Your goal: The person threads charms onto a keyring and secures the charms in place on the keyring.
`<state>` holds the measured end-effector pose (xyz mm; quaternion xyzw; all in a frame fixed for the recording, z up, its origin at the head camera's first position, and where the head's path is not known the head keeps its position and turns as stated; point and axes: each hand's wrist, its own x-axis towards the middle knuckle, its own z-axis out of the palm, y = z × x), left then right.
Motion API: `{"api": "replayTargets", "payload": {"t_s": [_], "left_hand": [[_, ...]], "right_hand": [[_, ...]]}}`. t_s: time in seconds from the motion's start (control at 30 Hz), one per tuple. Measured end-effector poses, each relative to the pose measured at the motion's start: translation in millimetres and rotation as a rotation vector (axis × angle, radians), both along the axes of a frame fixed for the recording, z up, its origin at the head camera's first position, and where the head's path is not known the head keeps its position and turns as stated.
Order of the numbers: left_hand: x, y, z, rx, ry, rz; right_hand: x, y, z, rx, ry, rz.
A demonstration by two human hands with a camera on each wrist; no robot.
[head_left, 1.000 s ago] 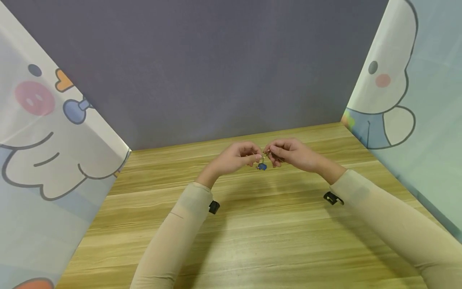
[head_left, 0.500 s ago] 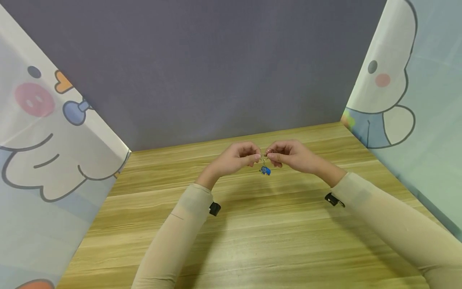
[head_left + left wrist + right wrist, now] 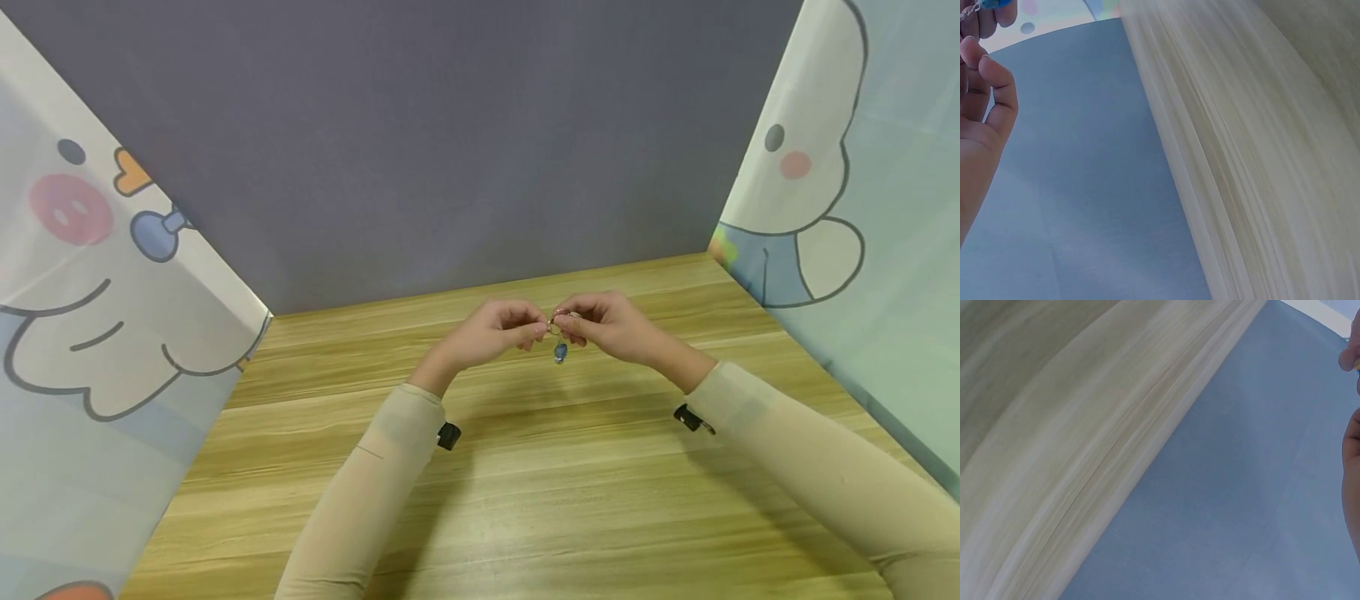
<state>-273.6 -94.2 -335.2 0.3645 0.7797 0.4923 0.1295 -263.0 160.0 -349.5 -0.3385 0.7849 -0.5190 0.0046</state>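
A keychain with a small blue charm (image 3: 560, 353) hangs between my two hands, above the wooden table (image 3: 480, 500). Its thin metal ring (image 3: 554, 330) spans the fingertips of both. My left hand (image 3: 501, 333) pinches the ring from the left with thumb and forefinger. From the other side my right hand (image 3: 606, 328) pinches it too, and a bit of shiny metal shows above that thumb. The left wrist view catches the curled left fingers (image 3: 1002, 94) and part of the charm at its top corner. Only a sliver of the right hand (image 3: 1351, 481) enters the right wrist view.
Behind the table rises a plain grey panel (image 3: 480, 150). Cartoon-printed panels stand at the left (image 3: 135, 317) and right (image 3: 900, 250) edges. A black wrist strap piece (image 3: 448, 435) sits under the left sleeve, another strap piece (image 3: 692, 418) under the right.
The blue charm has swung down and turned edge-on, shifting slightly right. My right fingers have shifted their hold, and the left hand has moved a little right toward them.
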Motion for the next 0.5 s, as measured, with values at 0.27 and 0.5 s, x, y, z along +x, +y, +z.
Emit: {"api": "replayTargets", "payload": {"t_s": [0.27,0.5], "left_hand": [[2.4,1.9,0.0,0.019,-0.017,0.042],[3.2,3.5,-0.1,0.042,-0.007,0.059]], "right_hand": [[2.0,-3.2,1.1,0.004,-0.005,-0.081],[2.0,-3.6,2.1,-0.008,-0.008,-0.070]]}}
